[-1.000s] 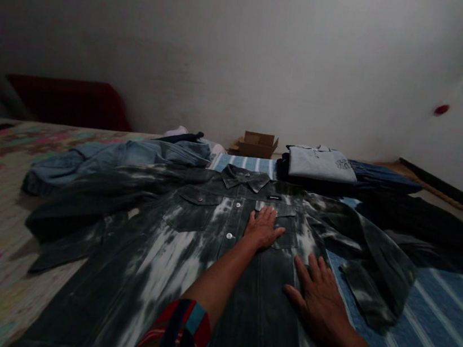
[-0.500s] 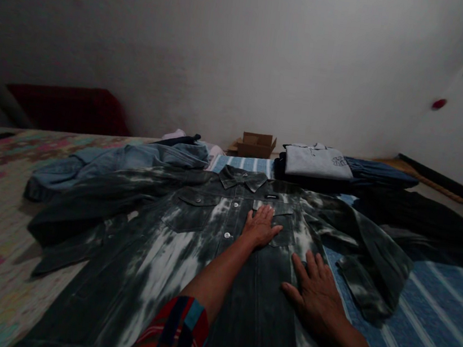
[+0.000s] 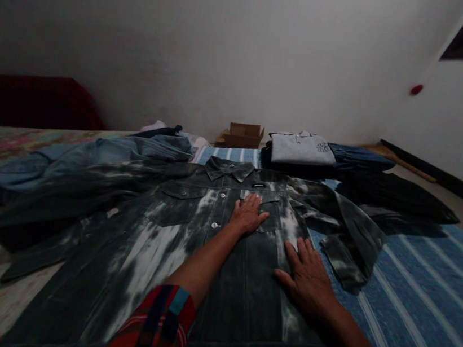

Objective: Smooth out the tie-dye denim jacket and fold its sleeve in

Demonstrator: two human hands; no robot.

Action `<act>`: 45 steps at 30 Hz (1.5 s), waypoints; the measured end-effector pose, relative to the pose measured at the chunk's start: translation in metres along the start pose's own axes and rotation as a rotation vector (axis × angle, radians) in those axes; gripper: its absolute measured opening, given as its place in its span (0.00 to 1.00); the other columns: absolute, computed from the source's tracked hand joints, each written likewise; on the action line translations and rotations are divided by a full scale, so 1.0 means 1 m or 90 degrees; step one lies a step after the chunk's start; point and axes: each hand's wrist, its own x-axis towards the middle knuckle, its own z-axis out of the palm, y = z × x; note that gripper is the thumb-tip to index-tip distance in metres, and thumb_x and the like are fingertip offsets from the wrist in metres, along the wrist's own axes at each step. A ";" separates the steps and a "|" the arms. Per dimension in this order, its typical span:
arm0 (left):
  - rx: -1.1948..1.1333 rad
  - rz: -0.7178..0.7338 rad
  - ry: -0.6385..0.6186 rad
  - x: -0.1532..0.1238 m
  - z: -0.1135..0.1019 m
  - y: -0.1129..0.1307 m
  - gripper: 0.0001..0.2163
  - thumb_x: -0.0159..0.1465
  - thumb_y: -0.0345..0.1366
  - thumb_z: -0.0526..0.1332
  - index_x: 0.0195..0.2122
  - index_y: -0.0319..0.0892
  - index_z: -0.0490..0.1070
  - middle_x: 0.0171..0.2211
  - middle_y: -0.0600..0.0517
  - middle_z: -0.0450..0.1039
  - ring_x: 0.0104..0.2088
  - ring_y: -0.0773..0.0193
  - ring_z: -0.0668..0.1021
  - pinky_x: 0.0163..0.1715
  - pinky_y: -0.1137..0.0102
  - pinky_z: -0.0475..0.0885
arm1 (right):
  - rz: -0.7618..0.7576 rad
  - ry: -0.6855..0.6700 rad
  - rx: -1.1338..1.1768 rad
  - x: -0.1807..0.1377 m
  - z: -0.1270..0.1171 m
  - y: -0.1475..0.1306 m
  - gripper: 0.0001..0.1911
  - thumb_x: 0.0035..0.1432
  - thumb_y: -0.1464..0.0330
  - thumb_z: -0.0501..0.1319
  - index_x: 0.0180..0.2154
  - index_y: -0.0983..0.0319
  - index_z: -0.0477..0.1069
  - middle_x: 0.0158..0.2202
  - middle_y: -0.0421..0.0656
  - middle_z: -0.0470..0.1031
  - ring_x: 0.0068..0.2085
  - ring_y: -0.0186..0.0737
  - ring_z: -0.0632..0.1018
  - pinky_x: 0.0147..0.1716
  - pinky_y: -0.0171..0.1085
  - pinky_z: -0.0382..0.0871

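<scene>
White-striped blue cloth [image 3: 423, 301], charcoal-and-white tie-dyed button-front jacket [image 3: 261, 291] laid out flat, left hand [image 3: 248, 215] on chest pocket [image 3: 273, 207], right hand [image 3: 307, 273] at lower front, fingers [image 3: 302, 251] of both extended, gripping nothing.

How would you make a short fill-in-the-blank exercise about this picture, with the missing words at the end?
1. Between the left hand and the right hand, the ____ one is nearer to the denim jacket's collar.
2. The open box beyond the collar is made of ____.
3. The folded sweatshirt with a dark logo is light ____.
4. The blue cloth on the right has white ____.

Missing words: left; cardboard; grey; stripes.
</scene>
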 end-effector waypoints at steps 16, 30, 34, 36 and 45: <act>-0.045 0.194 -0.061 -0.071 -0.014 0.057 0.26 0.69 0.48 0.44 0.65 0.42 0.51 0.69 0.47 0.42 0.68 0.56 0.46 0.64 0.54 0.46 | -0.126 0.027 0.046 -0.039 0.001 -0.002 0.33 0.63 0.51 0.49 0.62 0.64 0.60 0.66 0.50 0.52 0.67 0.51 0.52 0.64 0.52 0.47; -0.055 0.315 -0.049 -0.085 0.003 0.050 0.27 0.70 0.51 0.41 0.65 0.42 0.49 0.68 0.46 0.45 0.68 0.53 0.47 0.62 0.45 0.45 | -0.096 -0.083 0.058 -0.053 0.003 -0.009 0.36 0.60 0.50 0.53 0.65 0.58 0.53 0.68 0.47 0.42 0.68 0.55 0.44 0.63 0.60 0.43; -0.049 0.310 -0.037 -0.085 0.004 0.050 0.27 0.70 0.51 0.42 0.65 0.43 0.50 0.68 0.47 0.46 0.68 0.54 0.47 0.62 0.46 0.45 | -0.073 -0.014 0.255 -0.059 -0.001 0.008 0.31 0.61 0.52 0.51 0.60 0.60 0.63 0.66 0.48 0.53 0.66 0.52 0.54 0.62 0.56 0.50; -0.044 0.305 -0.040 -0.083 0.003 0.051 0.27 0.70 0.51 0.43 0.65 0.43 0.50 0.68 0.47 0.47 0.68 0.55 0.47 0.63 0.47 0.45 | 0.004 0.072 0.400 -0.061 -0.011 0.023 0.28 0.62 0.53 0.49 0.55 0.60 0.70 0.61 0.48 0.64 0.62 0.49 0.64 0.60 0.52 0.58; -0.053 0.359 -0.110 -0.101 -0.020 0.082 0.27 0.68 0.49 0.50 0.63 0.37 0.54 0.68 0.40 0.46 0.67 0.50 0.48 0.62 0.49 0.46 | 0.350 -0.039 0.658 -0.079 -0.041 0.061 0.24 0.48 0.48 0.61 0.35 0.62 0.73 0.22 0.39 0.74 0.23 0.37 0.74 0.22 0.34 0.66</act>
